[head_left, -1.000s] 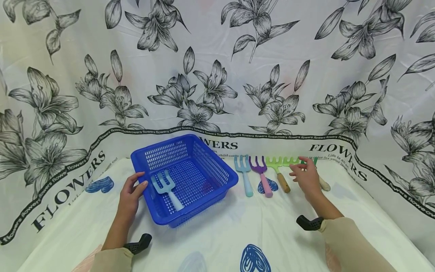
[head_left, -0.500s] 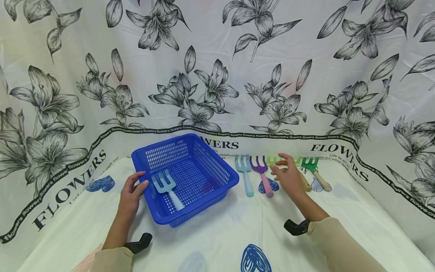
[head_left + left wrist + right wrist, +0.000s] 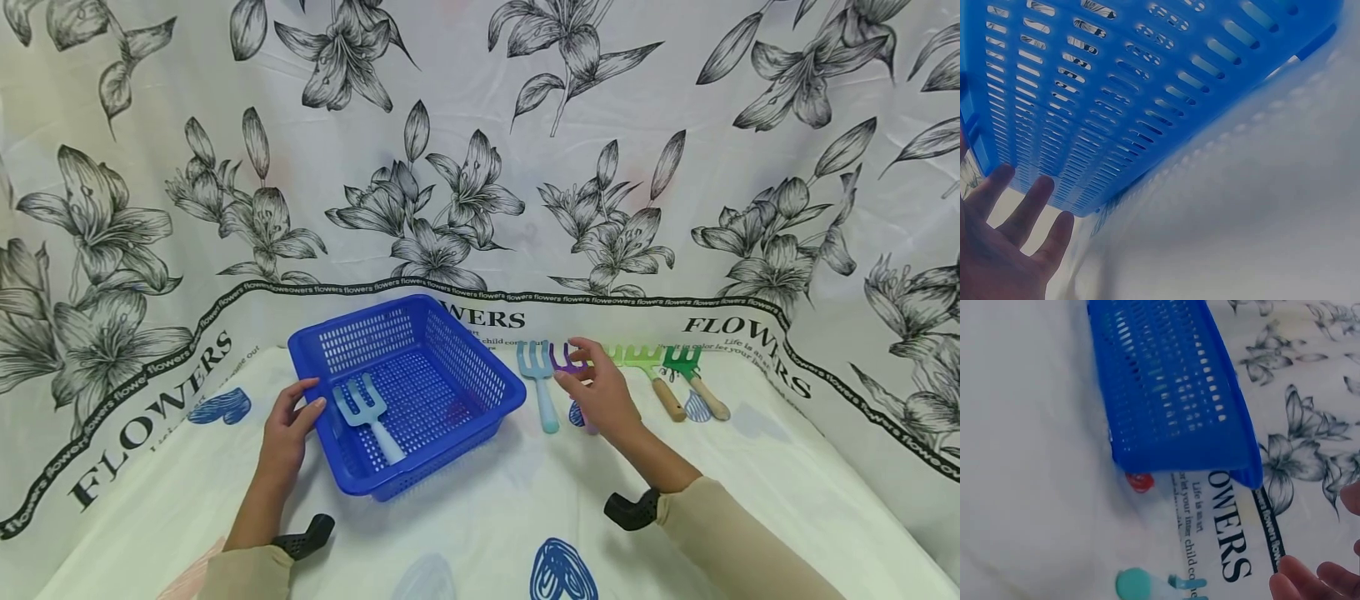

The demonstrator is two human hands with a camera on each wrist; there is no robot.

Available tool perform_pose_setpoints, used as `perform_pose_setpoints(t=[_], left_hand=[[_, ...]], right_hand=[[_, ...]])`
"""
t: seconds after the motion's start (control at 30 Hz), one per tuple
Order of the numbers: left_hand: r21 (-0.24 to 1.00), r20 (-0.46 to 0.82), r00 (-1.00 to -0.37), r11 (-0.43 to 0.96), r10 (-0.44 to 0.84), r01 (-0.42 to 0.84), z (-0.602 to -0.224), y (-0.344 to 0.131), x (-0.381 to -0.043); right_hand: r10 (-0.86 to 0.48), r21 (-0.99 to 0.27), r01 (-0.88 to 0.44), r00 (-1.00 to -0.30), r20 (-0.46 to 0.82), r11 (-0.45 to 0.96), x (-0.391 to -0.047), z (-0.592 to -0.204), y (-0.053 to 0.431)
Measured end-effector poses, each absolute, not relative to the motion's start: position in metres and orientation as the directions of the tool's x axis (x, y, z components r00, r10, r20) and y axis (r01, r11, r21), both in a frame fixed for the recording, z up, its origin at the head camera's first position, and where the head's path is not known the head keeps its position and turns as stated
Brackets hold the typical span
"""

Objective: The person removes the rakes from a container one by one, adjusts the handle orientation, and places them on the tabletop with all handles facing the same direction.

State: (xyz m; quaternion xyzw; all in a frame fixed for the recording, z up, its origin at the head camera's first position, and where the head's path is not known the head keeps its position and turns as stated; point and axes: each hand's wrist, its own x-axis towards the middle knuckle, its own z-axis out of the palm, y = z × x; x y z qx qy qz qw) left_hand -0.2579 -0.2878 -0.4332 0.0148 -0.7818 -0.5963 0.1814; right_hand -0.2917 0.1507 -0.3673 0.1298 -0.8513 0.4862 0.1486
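In the head view my left hand [image 3: 288,425] grips the left rim of a blue plastic basket [image 3: 487,417], thumb and index finger on the rim. Its other fingers extend outside the perforated wall [image 3: 1072,81] in the left wrist view. A pale blue garden hand fork [image 3: 386,442] lies inside the basket. My right hand [image 3: 603,396] hovers over a purple hand fork [image 3: 561,358] with a pink handle, fingers loosely bent and holding nothing. It hides most of that handle. Just left of it lies another light blue hand fork [image 3: 546,400].
Right of the right hand lie a partly hidden light green rake [image 3: 612,356], a second light green rake [image 3: 647,357] with a wooden handle, and a dark green rake [image 3: 682,360]. A flower-printed curtain [image 3: 480,208] stands behind the white cloth [image 3: 465,542].
My right hand has moved left along the row, from near the dark green rake to over the purple fork. My left hand and the basket stay put.
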Motion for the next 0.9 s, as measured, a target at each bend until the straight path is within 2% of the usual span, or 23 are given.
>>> perform_pose_setpoints(t=[0.27, 0.47, 0.73, 0.9], left_hand=[[0.936, 0.269, -0.933, 0.293, -0.238, 0.195, -0.431, -0.287, -0.257], [0.935, 0.272, -0.933, 0.297, -0.238, 0.196, -0.43, -0.287, -0.258], [0.939, 0.271, -0.933, 0.278, -0.236, 0.203, -0.432, -0.288, -0.258], [0.939, 0.271, -0.934, 0.276, -0.232, 0.204, -0.432, -0.288, -0.258]], right_hand=[[-0.161, -0.766, -0.461, -0.884, 0.438, 0.448, -0.291, -0.359, 0.127], [-0.229, -0.79, -0.517, -0.856, 0.464, 0.33, -0.281, -0.358, 0.104], [-0.313, -0.692, -0.676, -0.734, 0.602, 0.254, -0.273, -0.364, 0.075], [-0.364, -0.685, -0.697, -0.707, 0.607, 0.213, -0.271, -0.369, 0.063]])
